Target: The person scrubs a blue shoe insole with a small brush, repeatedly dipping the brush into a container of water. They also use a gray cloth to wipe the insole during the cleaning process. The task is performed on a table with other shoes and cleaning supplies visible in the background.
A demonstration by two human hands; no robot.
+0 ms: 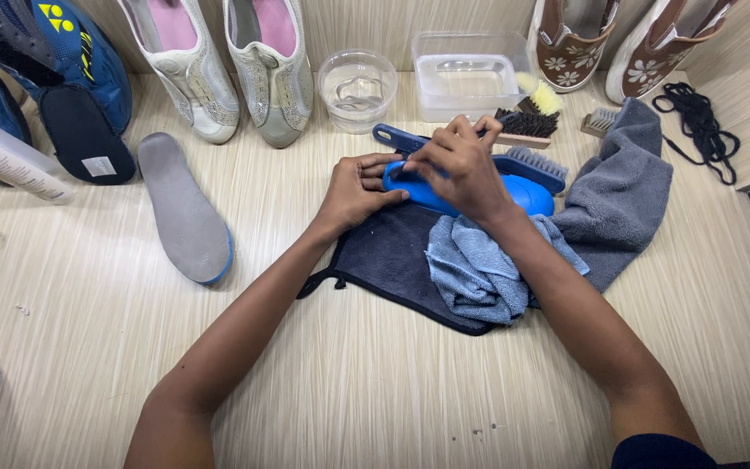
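Observation:
A blue insole (514, 193) lies on a dark cloth (388, 256) in the middle of the wooden table. My left hand (353, 191) grips the insole's near end. My right hand (457, 165) presses down on its top, fingers bent, and I cannot tell whether something small is between them. A crumpled light-blue cloth (475, 269) lies under my right wrist. A blue-handled brush (536, 165) sits just behind the insole.
A grey insole (180, 208) lies to the left. Blue shoes (54, 61), pale slip-ons (227, 69) and brown floral shoes (627, 43) line the back, with a round bowl (356, 87), a clear tub (466, 74), brushes (527, 122), a grey towel (622, 187) and black laces (696, 126).

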